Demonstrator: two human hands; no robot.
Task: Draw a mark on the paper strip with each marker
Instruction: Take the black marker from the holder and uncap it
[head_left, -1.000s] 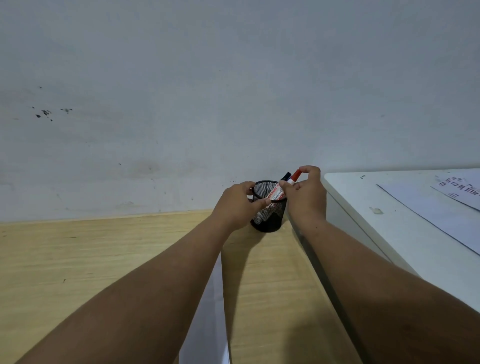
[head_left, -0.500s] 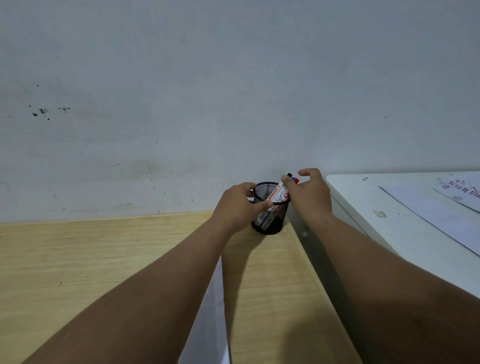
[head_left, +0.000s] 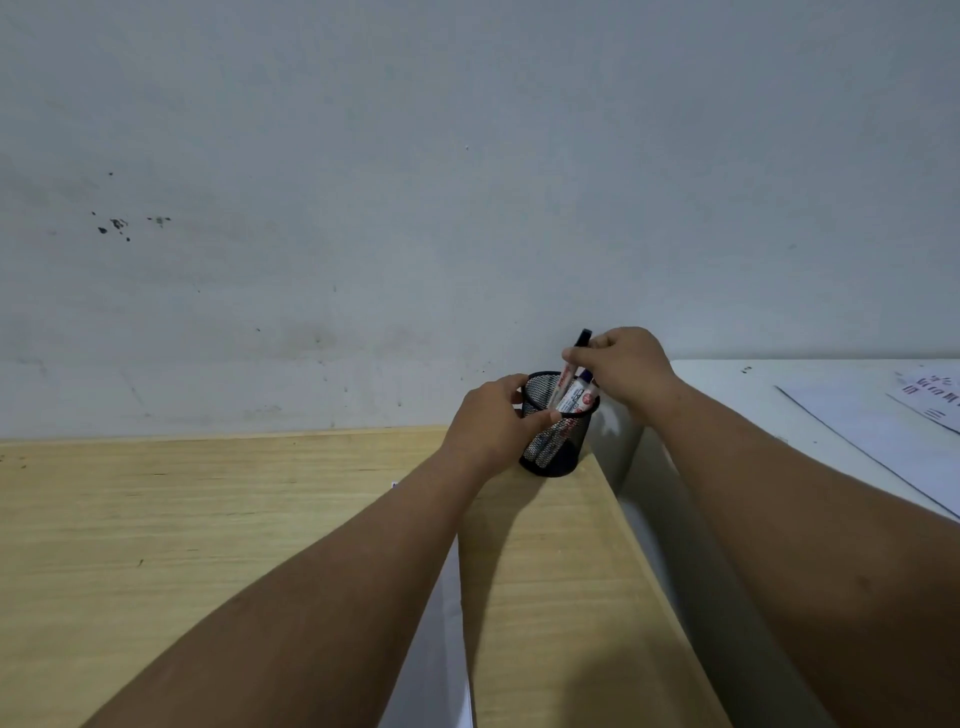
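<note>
Looking down: a person's two bare forearms reach forward across a desk toward a wall.
Surface: a pale wooden desk (head_left: 208, 545) fills the lower left and centre; its far edge meets the wall.
Room: a plain grey-white wall (head_left: 467, 182) takes up the upper half, with a few small dark specks at about 10 o'clock from the frame's centre.
Neighbouring surface: a white table (head_left: 727, 384) stands just beside the desk at 3 o'clock, with a narrow gap between them.
Left hand: the left hand (head_left: 493, 423) wraps around the near left side of a black mesh pen cup (head_left: 558, 457), fingers curled on its wall, steadying it.
Right hand: the right hand (head_left: 628, 366) is above the cup's rim at its 1 o'clock side, fingers pinched narrowly on a black-capped marker (head_left: 574, 358) that stands tilted, its lower end inside the cup.
Other markers: a white-bodied marker (head_left: 575, 397) leans in the cup, beside the held one; more barrels show dimly through the mesh.
Cup position: at the desk's far right corner, near the wall.
Paper strip: a white paper strip (head_left: 441, 649) lies on the desk at 6 o'clock between the forearms, partly covered by the left arm.
Clutter: printed sheets (head_left: 883, 431) lie on the white table, well apart from the cup.
</note>
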